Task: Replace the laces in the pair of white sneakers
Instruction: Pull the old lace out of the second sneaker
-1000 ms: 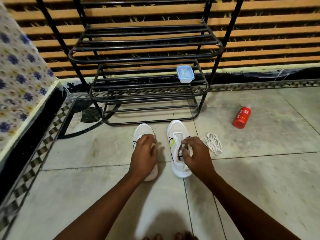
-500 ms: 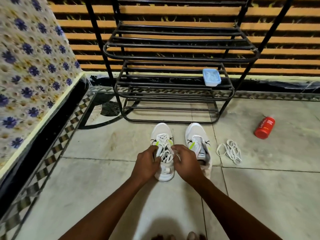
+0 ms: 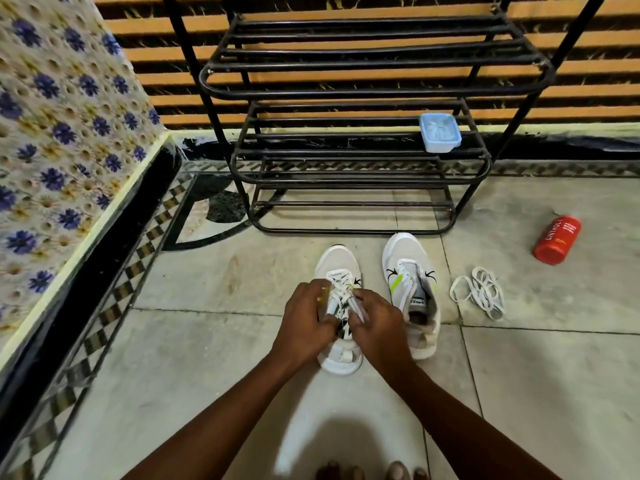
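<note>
White sneakers on tiled floor before black rack. Left hand [image 3: 306, 315] and right hand [image 3: 375, 322], fingers curled, pinch laces on left sneaker [image 3: 339, 271]. Right sneaker [image 3: 412, 289] laceless; loose lace [image 3: 479, 292] beside it. Judged step: unlacing; next, pull lace free of eyelets.

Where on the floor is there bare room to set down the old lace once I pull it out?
Bare tile lies left of the laced sneaker, toward the checkered border, and between the loose lace and the red bottle. It is crowded around both hands and the unlaced sneaker.
</note>
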